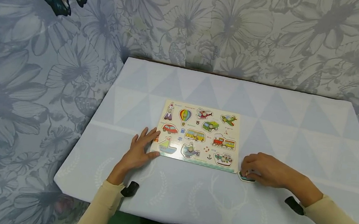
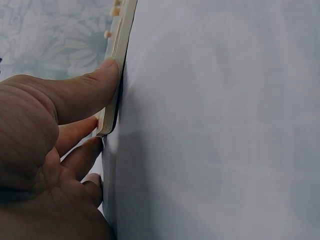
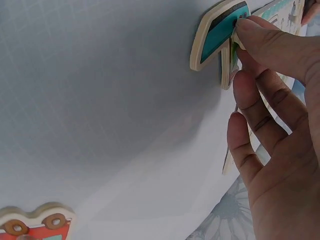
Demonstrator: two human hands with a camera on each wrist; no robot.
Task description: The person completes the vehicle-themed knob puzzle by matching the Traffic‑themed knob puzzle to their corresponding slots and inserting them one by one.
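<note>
A wooden puzzle board (image 1: 212,130) with vehicle pictures lies on the table. My left hand (image 1: 137,151) rests at its near left corner, with nearly straight fingers at the left side. In the left wrist view, the thumb of the left hand (image 2: 55,130) touches the edge of the board (image 2: 120,55). Just off the near right corner, my right hand (image 1: 265,168) pinches a wooden puzzle piece (image 1: 245,177) between thumb and forefinger. This puzzle piece (image 3: 220,37) is teal with a black band, partly covered by the right hand (image 3: 285,150).
A red vehicle piece (image 3: 35,230) with brown wheels shows at the bottom left of the right wrist view. The white and pale blue patterned tablecloth (image 1: 183,196) covers the table. Behind stands a flowered wall (image 1: 208,27).
</note>
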